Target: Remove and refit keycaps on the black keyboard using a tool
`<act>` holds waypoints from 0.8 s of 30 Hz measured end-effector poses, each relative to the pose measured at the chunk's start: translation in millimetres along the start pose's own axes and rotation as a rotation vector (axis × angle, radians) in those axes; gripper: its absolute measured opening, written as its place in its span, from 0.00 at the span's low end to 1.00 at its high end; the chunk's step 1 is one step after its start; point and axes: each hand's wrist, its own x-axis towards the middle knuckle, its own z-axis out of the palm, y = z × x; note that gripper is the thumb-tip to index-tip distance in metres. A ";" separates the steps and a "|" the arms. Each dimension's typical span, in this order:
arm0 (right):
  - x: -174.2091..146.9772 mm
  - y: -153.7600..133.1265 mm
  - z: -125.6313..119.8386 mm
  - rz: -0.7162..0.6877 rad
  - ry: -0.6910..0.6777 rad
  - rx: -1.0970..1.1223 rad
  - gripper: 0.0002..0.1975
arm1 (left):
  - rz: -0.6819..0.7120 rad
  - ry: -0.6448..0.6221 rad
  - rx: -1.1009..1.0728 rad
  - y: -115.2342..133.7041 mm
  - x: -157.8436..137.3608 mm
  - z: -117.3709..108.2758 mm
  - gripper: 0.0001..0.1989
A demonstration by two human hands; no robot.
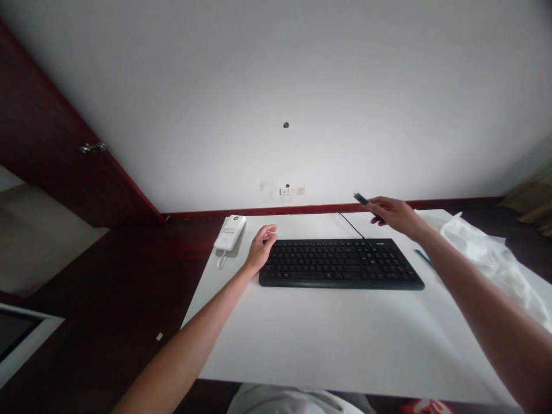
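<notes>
A black keyboard [336,261] lies flat on the white table [336,333]. My left hand [261,248] is at its left end, fingers loosely bent and apart near the top left corner; whether they press on the keyboard I cannot tell. Above and behind the keyboard's right part, my right hand [394,214] is closed around a small dark brush-like tool [361,199]. The tool's tip points up and left, clear of the keyboard. Fingers hide its other end.
A white power bank [230,233] with a short loop lies at the table's left edge. Crumpled clear plastic [487,253] and a thin blue stick [425,257] are on the right. The keyboard cable [351,224] runs backward. A wall socket [292,191] and dark red door [56,115] stand beyond.
</notes>
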 end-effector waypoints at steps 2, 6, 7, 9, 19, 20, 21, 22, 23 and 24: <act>0.7 -35.5 37.2 -0.029 -0.145 0.110 0.24 | -0.009 0.052 -0.021 -3.7 0.1 0.3 0.17; -2.7 -82.3 112.2 -0.164 -0.245 0.347 0.26 | 0.016 0.181 -0.083 -14.1 2.4 -2.0 0.19; -3.7 -87.7 128.5 -0.162 -0.233 0.443 0.25 | 0.027 0.211 -0.079 -16.7 3.7 -3.5 0.20; -5.8 -91.7 156.1 -0.120 -0.191 0.583 0.24 | 0.051 0.252 -0.055 -20.6 6.4 -7.2 0.20; -19.4 -71.7 198.7 0.088 -0.164 0.888 0.25 | -0.002 0.205 -0.038 -16.9 8.6 -9.1 0.21; -21.0 -73.2 199.9 0.061 -0.159 0.876 0.25 | -0.010 0.200 -0.045 -16.9 8.6 -9.0 0.21; -22.8 -75.4 201.3 0.032 -0.159 0.860 0.25 | -0.018 0.200 -0.057 -17.3 8.9 -9.0 0.21; -24.9 -78.0 202.8 0.002 -0.171 0.841 0.25 | -0.028 0.202 -0.068 -18.0 9.1 -9.1 0.21; -27.2 -80.9 204.5 -0.032 -0.194 0.822 0.25 | -0.037 0.205 -0.075 -18.7 9.5 -9.3 0.21; -29.8 -83.9 206.0 -0.069 -0.224 0.802 0.25 | -0.046 0.207 -0.077 -19.4 9.7 -9.4 0.21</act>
